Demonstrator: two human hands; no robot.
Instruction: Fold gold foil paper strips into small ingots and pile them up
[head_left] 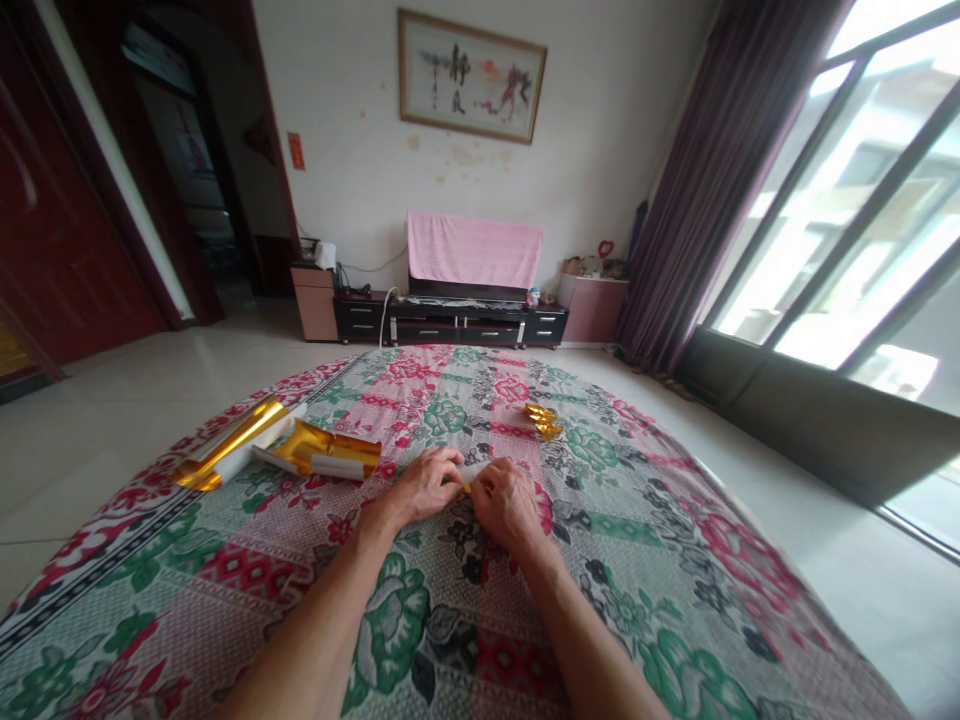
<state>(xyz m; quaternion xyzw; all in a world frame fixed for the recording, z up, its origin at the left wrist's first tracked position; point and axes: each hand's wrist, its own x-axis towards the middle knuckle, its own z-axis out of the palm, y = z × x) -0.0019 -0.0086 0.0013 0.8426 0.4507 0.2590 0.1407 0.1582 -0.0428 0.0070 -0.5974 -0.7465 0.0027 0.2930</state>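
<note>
"Flower-patterned in red, green and grey, the cloth-covered surface [630,525] is spreading across a pale-walled room. Where is the head camera finding the hands?"

"Near its middle. The left hand [429,484] and the right hand [508,500] are working almost together, and their fingers are closing on opposite ends of a small white-and-gold piece [471,472]. Both hands are partly hiding it."

"What is lying around them?"

"To the left, a rolled gold sheet [232,445] is resting beside a curling gold sheet [322,450], both showing white parts. Beyond the right hand, a cluster of folded gold pieces [544,420] is glinting on the cloth, apart from the fingers."

"And the background?"

"A pink cloth [476,248] is draping over a dark, flat object above a low black cabinet [457,330]. A framed picture [472,75] is hanging overhead, and a purple curtain [690,180] is flanking the bright window [847,200] at right."
</note>
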